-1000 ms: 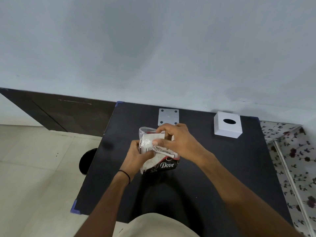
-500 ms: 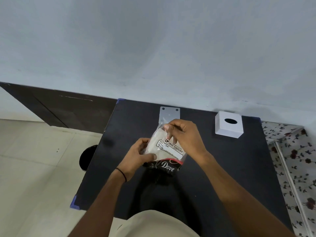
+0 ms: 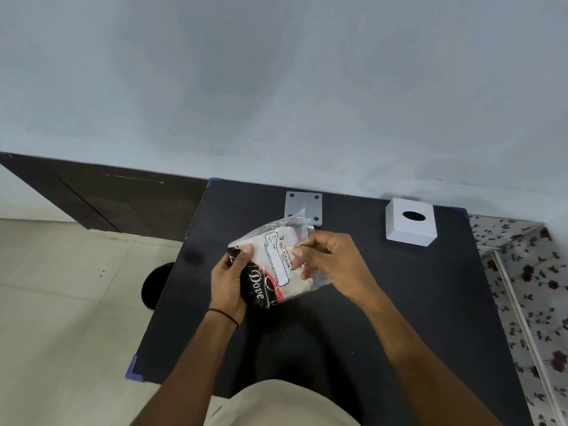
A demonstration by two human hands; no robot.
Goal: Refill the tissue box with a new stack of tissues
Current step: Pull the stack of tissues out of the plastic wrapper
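Observation:
I hold a clear plastic pack of white tissues (image 3: 276,259) with a black and red printed end above the middle of the black table (image 3: 399,302). My left hand (image 3: 229,279) grips its left, printed end, thumb on top. My right hand (image 3: 325,262) pinches the loose clear wrapper on the pack's right side. The pack is tilted, its open flap pointing toward the wall. A white cube tissue box (image 3: 410,222) with an oval hole on top stands at the table's far right, apart from both hands.
A flat white square plate (image 3: 303,202) with corner holes lies at the table's far edge, behind the pack. The wall rises right behind the table. A flower-patterned surface (image 3: 528,272) borders the table on the right. Tiled floor and a dark round object (image 3: 155,284) lie to the left.
The pack has turned, its printed end swinging toward my left hand. My right hand slid from the top of the pack to its right side, pulling at the clear wrapper.

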